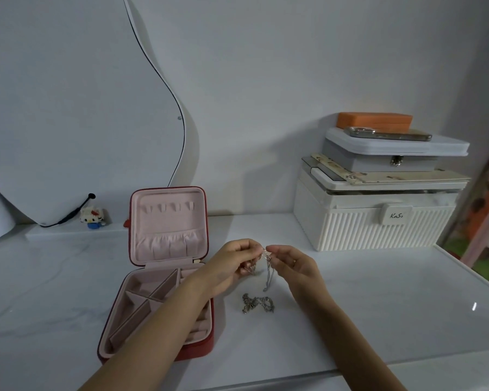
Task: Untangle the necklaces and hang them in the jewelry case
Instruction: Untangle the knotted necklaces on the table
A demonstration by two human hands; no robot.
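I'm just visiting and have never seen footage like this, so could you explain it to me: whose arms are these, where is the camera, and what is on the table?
There is no machine here. A person wears a wide-angle camera on the head, looking forward and down, so the two arms are their own. The left hand and right hand together pinch a thin silver necklace just above the white table; its chain dangles between them. Below it lies a small heap of silver jewelry. To the left stands an open red jewelry case with pink lining; the hooks in its lid are bare. At the back right sits a white ribbed box with smaller boxes and a phone stacked on top. A small toy figure stands far left.
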